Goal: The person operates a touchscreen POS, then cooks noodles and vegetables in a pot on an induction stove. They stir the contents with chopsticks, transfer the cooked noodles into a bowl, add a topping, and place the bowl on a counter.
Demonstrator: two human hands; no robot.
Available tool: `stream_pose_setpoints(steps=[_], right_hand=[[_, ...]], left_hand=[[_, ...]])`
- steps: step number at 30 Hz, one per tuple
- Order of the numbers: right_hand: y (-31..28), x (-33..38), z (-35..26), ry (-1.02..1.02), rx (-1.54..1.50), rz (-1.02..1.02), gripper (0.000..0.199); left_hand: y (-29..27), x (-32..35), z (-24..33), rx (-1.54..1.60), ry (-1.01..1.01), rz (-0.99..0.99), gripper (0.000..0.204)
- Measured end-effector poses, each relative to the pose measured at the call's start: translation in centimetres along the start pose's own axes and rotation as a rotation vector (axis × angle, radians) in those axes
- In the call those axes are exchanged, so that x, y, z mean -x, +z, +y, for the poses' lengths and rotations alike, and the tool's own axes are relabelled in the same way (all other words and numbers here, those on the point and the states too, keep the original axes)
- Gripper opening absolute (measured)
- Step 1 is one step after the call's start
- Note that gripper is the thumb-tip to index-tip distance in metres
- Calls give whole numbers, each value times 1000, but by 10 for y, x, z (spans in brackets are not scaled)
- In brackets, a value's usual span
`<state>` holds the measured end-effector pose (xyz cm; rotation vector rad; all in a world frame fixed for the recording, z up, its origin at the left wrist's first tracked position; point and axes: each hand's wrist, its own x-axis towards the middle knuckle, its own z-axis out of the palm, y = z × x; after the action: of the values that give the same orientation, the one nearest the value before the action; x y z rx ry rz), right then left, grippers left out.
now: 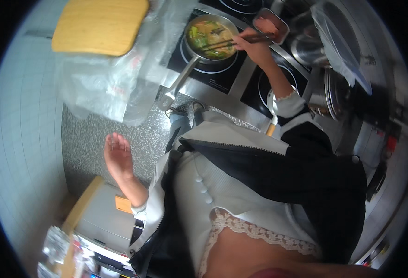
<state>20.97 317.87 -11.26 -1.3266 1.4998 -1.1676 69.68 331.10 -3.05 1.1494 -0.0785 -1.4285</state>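
Note:
My right hand [254, 45] is closed around a pair of dark chopsticks [222, 45], whose tips reach into a steel saucepan [195, 61]. Brownish soup with green leafy vegetables [199, 38] fills much of the pan. The pan rests on a black cooktop [220, 81], and its long metal handle points toward me. Just beyond my right hand is a small rectangular container of pinkish food [271, 25]. Off to the left, my left hand [119, 155] hangs over the floor with fingers stretched out, holding nothing.
A wooden cutting board [99, 25] lies at the upper left beside clear plastic bags [97, 88]. Under my right forearm sits another pan [271, 102] with a wooden-ended handle. Steel pots [336, 95] and a plastic-covered item [336, 39] stand on the right.

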Motion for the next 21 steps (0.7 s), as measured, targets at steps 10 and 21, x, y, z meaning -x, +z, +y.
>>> stream_pose_setpoints(steps=[10, 21], right_hand=[[-28, -2, -16, -236, 400, 199, 20], [-46, 4, -19, -123, 364, 245, 27]], left_hand=[[35, -30, -22, -39, -145, -249, 20], [34, -36, -21, -60, -190, -223, 20]])
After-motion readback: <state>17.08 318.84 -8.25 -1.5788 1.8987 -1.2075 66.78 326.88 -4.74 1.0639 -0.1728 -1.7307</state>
